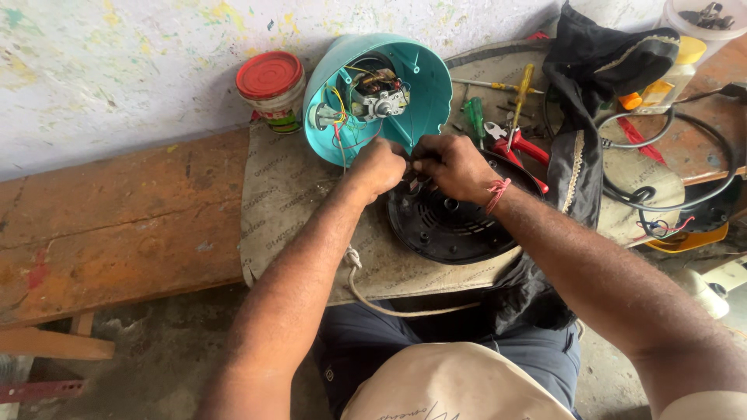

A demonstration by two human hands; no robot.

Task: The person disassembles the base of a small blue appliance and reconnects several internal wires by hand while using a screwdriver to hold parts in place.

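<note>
Nearest, cut off at the bottom edge: lap in dark blue trousers (537, 354) and a beige cloth fold (455, 385). Above it, a pale cream power cord (366, 292) knotted once, running up under the left forearm, upper end hidden.

Mid-frame, on a worn grey printed mat (284, 202) over a rust-stained wooden bench (117, 225): left hand (380, 167) curled nearly closed, right hand (454, 166) curled likewise, fingertips meeting over something small. Pinched item too hidden to name; thin wires seen leading toward the fingers. Red thread around the right wrist.

Under the right hand: round black plastic base plate with vent slots (451, 225), flat on the mat, upper part covered by the hand.

Just beyond the hands: teal plastic appliance housing (377, 93) tipped on its side, open end facing the camera, small motor (381, 101) and yellow and red wires visible inside.

Left of the housing: white tub with red lid (271, 85).

Right, further back: green-handled screwdriver (475, 117), yellow-handled screwdriver (523, 89), red-handled pliers (521, 148) partly hidden by the wrist, black cloth bag (599, 70), black cable loop (700, 179). Clear container at top right corner cut off.
</note>
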